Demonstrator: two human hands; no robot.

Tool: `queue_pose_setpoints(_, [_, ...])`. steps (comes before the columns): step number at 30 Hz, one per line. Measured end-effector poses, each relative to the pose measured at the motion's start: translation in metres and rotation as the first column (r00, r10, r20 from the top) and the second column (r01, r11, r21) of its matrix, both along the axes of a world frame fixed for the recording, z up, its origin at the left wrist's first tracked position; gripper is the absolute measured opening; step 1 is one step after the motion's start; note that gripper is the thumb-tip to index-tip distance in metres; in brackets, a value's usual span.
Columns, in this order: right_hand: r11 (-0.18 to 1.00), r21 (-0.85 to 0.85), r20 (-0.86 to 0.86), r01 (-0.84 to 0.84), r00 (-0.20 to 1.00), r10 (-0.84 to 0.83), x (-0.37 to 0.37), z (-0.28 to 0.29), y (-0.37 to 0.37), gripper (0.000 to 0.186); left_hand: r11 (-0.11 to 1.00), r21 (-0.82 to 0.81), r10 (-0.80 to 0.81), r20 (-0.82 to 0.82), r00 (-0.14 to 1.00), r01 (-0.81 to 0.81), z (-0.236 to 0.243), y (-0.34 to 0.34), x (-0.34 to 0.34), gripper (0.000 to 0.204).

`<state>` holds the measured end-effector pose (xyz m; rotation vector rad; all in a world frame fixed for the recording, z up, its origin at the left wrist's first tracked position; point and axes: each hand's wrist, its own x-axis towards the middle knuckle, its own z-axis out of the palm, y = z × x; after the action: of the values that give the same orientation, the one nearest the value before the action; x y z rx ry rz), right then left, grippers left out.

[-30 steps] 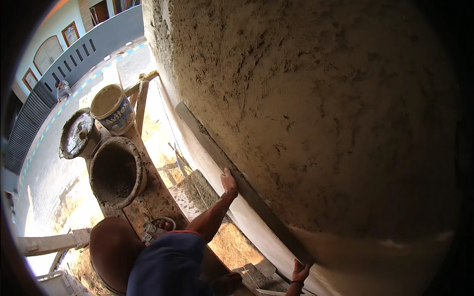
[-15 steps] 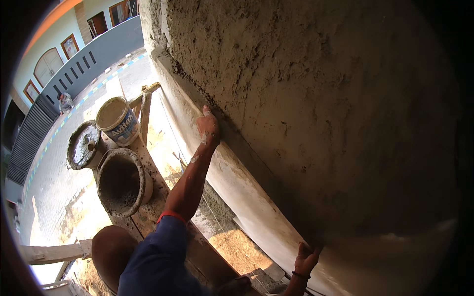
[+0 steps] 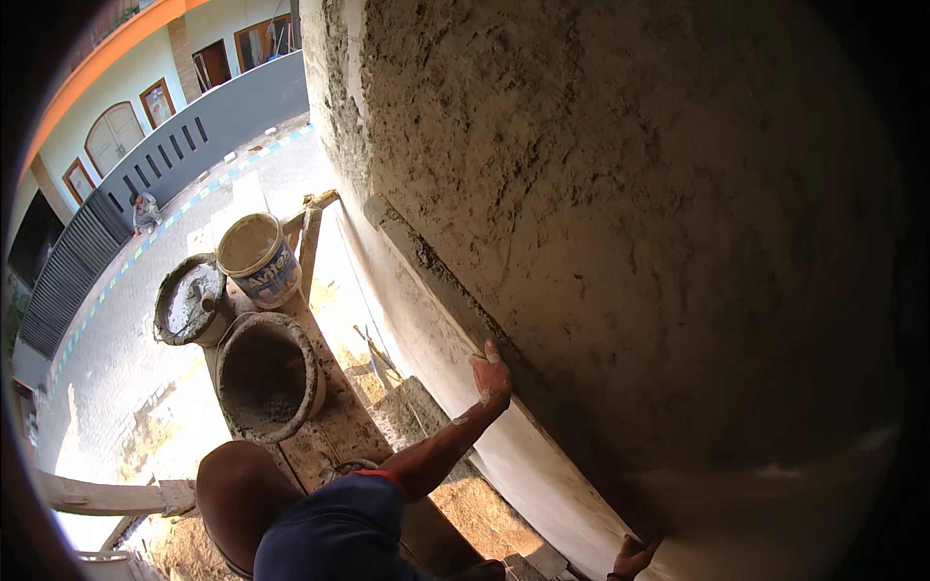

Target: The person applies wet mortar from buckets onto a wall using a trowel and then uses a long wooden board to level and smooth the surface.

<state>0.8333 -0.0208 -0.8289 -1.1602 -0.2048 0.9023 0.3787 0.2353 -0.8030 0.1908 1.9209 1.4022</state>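
A long straightedge board [image 3: 405,250] lies slantwise against the freshly plastered wall [image 3: 581,223], with wet mortar gathered along its upper side. My left hand [image 3: 492,378] grips it around the middle, thumb over the upper edge. Lower down, close to the bottom of the view, my right hand [image 3: 635,557] holds the board near its other end; that hand is partly cut off and in shadow. Above the board the plaster is rough towards the left and smoother towards the right.
Left of me, a plank platform [image 3: 339,412] bears a mortar-coated bucket [image 3: 271,378], a second bucket [image 3: 189,300] with a tool in it, and a white-and-blue pail [image 3: 257,257]. A wooden post [image 3: 310,252] stands behind them. Someone crouches [image 3: 145,213] by the far grey fence [image 3: 223,107].
The straightedge has slid down along the wall, towards the lower right, with both hands on it. My left hand now grips farther down the board. The whole view has shifted slightly.
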Motion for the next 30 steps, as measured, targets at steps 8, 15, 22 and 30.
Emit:
queue_pose_setpoints(8, [0.997,0.048,-0.009,0.061,0.998,-0.061,-0.094,0.050,0.049,0.028,0.984,0.180,0.045,-0.213,0.976,-0.006,0.086,0.046,-0.098,0.069])
queue_pose_setpoints(15, [0.999,0.037,0.042,0.028,0.999,-0.030,-0.123,0.091,0.049,0.030,0.942,0.335,0.032,-0.169,0.985,0.027,0.098,0.056,-0.108,0.067])
queue_pose_setpoints(22, [0.999,-0.039,0.081,0.006,0.997,-0.003,-0.107,0.080,0.039,0.032,0.949,0.315,0.058,-0.127,0.990,-0.015,0.074,0.044,-0.096,0.066])
queue_pose_setpoints(30, [0.953,-0.210,0.945,0.216,0.296,0.141,-0.118,0.057,0.009,0.066,0.966,0.259,0.052,-0.124,0.991,-0.018,0.068,0.035,-0.077,0.061])
